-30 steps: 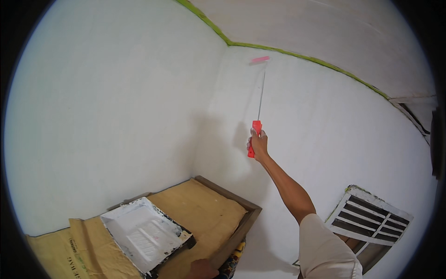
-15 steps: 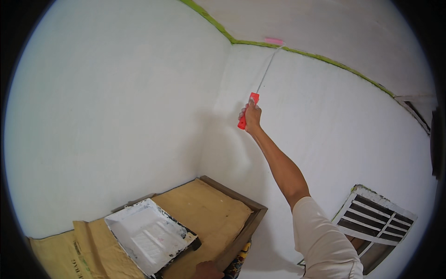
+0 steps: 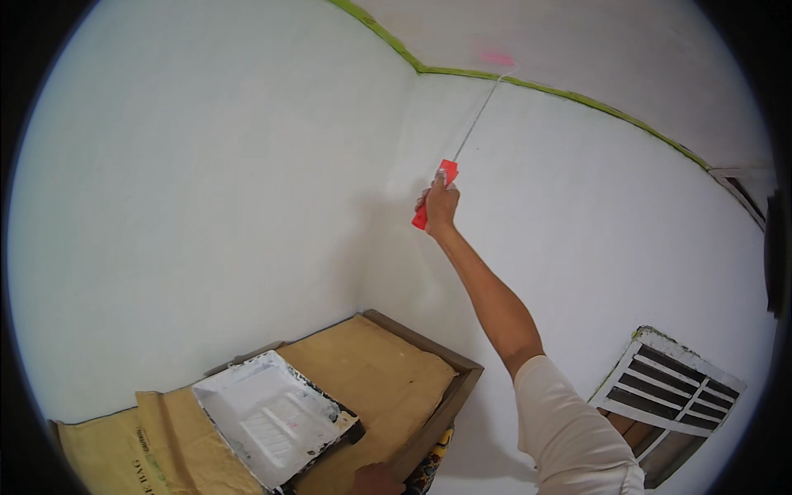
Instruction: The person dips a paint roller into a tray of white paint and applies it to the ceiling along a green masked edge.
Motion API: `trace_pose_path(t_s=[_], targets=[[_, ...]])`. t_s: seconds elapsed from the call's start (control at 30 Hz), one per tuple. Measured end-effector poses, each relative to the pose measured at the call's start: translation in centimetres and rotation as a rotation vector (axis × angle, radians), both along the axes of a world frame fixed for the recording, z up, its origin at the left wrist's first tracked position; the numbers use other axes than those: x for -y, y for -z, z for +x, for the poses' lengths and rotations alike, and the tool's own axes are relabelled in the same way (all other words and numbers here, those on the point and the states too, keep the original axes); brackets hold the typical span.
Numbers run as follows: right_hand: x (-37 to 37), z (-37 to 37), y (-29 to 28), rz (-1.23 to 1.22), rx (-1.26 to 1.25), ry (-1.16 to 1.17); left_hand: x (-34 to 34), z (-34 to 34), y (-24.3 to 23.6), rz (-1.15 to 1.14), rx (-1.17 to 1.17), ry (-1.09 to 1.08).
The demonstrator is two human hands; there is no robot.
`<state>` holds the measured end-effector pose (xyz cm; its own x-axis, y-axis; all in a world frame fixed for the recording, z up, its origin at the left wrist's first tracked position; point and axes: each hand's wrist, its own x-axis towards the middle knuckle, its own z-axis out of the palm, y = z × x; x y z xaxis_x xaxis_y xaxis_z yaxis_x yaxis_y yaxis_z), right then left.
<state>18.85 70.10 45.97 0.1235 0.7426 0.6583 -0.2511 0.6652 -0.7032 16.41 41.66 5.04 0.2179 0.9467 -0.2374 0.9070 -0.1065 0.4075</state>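
My right hand (image 3: 441,205) is closed around the red handle of a paint roller (image 3: 422,218), arm stretched up toward the corner. A thin metal rod runs from the handle to a small pink roller sleeve (image 3: 498,59), which lies against the pale ceiling (image 3: 610,49), just past the green strip (image 3: 462,74) along its edge. Low in the picture, part of my left hand (image 3: 378,480) rests at the edge of a brown-paper-covered top (image 3: 371,363); its fingers are not clear. Beside it is a white-smeared paint tray (image 3: 247,388) with a ribbed slope.
White walls (image 3: 206,206) meet in a corner behind the covered wooden furniture. A white slatted vent window (image 3: 672,388) is at lower right. A dark object (image 3: 775,252) stands at the right rim. Patterned cloth (image 3: 429,466) hangs below the wooden edge (image 3: 462,384).
The roller sleeve has shifted from beside the green strip farther onto the ceiling. My right hand has moved slightly up and left, still gripping the handle. The view has shifted a little.
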Motion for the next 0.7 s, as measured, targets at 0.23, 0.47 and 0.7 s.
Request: trace_pose_path(t_s=[0.23, 0.47, 0.7], targets=[[11.5, -0.8, 2.7, 0.014, 0.064, -0.121, 0.1, -0.6, 0.7, 0.077, -0.048, 0.031], [13.5, -0.5, 4.3, 0.039, 0.139, -0.142, 0.7, -0.3, 1.9, 0.275, 0.154, -0.082], [4.3, 3.6, -2.0, -0.022, -0.094, -0.046, -0.4, 0.9, 2.9, 0.209, 0.118, -0.063]])
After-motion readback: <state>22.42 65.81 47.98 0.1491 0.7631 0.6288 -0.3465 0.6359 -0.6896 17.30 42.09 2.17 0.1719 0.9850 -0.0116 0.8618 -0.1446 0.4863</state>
